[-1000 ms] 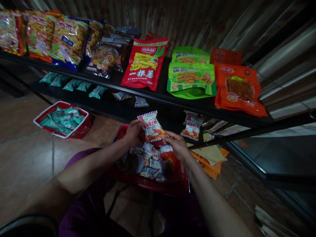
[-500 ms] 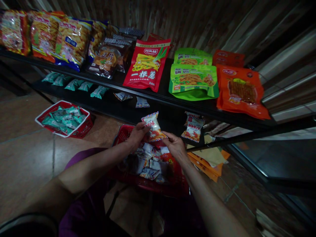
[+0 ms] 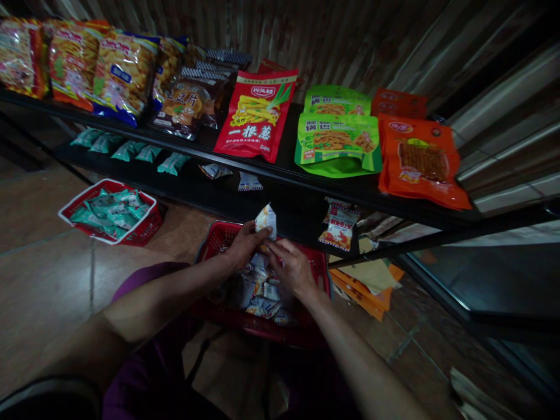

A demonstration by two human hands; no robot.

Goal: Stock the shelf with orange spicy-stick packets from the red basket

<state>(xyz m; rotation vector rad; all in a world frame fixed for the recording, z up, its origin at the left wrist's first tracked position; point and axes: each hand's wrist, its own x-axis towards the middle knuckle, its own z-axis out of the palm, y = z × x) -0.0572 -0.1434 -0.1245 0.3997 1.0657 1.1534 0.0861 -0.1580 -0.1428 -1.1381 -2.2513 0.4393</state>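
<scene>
My left hand is closed on a small white and red snack packet, held edge-on above a red basket full of similar small packets. My right hand reaches down into the basket just right of the left hand, fingers bent on the packets there. Whether it holds one is hidden. Two matching packets lie on the lower black shelf to the right.
The upper shelf carries large snack bags: red, green, orange. Small teal packets line the lower shelf. Another red basket of teal packets sits on the tiled floor at left. Orange and yellow sheets lie right.
The packet held flat by both hands has turned edge-on and now stays in my left hand alone. My right hand let go and dropped left into the basket.
</scene>
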